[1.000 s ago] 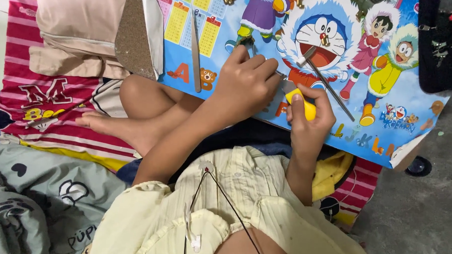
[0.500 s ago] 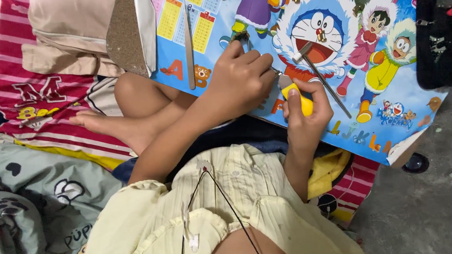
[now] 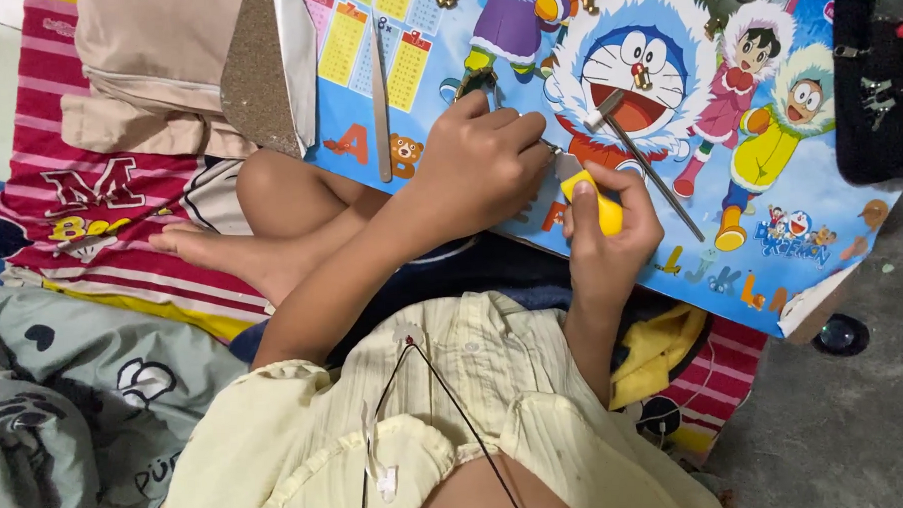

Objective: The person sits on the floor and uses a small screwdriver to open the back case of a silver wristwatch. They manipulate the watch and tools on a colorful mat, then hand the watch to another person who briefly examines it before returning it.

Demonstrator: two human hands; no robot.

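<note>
My right hand (image 3: 612,240) grips a small yellow-handled tool (image 3: 591,199) whose metal tip points at my left hand. My left hand (image 3: 480,165) is closed over something small that I cannot see, pressed down on a blue cartoon-printed board (image 3: 773,225) resting over my lap. Both hands meet near the board's lower middle. A thin metal rod (image 3: 645,161) lies on the board just right of my hands. A pair of long metal tweezers (image 3: 381,101) lies on the board to the left.
A glitter-backed triangular piece (image 3: 263,67) leans at the board's left edge. Striped red cloth (image 3: 83,211) and a grey patterned blanket (image 3: 56,390) lie left. A black bag (image 3: 883,79) sits top right on grey floor (image 3: 845,438). My bare foot (image 3: 221,251) rests below the board.
Both hands stay together on the board, shifting slightly upward in view; the yellow tool remains in my right hand against the left.
</note>
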